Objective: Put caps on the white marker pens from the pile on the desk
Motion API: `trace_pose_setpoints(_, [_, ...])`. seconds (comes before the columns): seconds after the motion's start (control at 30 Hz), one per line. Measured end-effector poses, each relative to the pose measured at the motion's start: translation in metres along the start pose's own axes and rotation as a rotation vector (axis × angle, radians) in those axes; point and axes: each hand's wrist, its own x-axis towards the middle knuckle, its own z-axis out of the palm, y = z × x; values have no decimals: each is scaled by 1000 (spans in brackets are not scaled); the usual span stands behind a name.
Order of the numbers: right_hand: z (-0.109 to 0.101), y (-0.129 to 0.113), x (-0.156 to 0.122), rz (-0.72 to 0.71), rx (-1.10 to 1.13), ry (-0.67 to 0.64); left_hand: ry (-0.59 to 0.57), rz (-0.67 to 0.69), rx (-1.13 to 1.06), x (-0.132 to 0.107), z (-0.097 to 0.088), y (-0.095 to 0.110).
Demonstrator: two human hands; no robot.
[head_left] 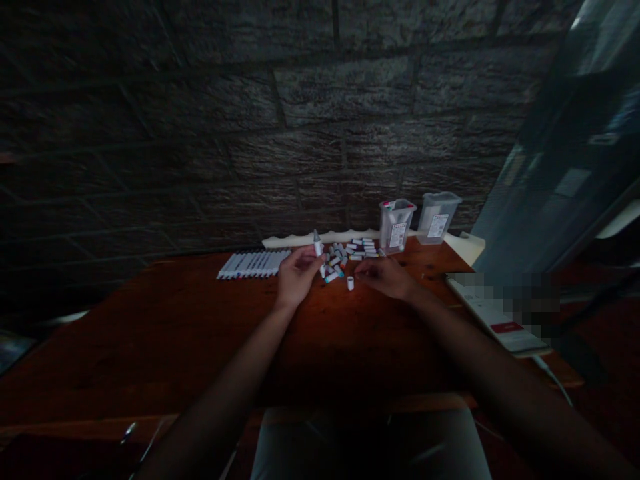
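My left hand [296,275] grips a white marker [318,248] that stands nearly upright, its grey end pointing up. Just right of it, a small white cap [351,283] stands on the wooden table. My right hand [384,276] is beside that cap, fingers loosely bent and slightly apart, with nothing visible in them. Between and behind the hands lie several loose marker caps [341,252] with grey and coloured ends; my left hand partly hides this pile. More short white caps [363,248] lie in rows behind my right hand.
A row of white markers [254,264] lies left of my left hand. Two clear plastic boxes, the left box [398,227] with coloured items inside and the right box [439,219], stand by the stone wall [310,153]. A white flat device [493,317] with a cable is at the table's right edge.
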Motion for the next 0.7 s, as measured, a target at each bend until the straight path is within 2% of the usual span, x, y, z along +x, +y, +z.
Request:
trace_pose_setpoints(0.23, [4,-3,1,-34,82,32,-128,75,154,-6,3,-1])
trace_pose_setpoints(0.47, [9,-6,2,32,275,-8,-204,109,135,-10,6,2])
trace_pose_setpoints(0.7, [11,-18,-1,-17,395,-87,-305,179,184,-17,10,0])
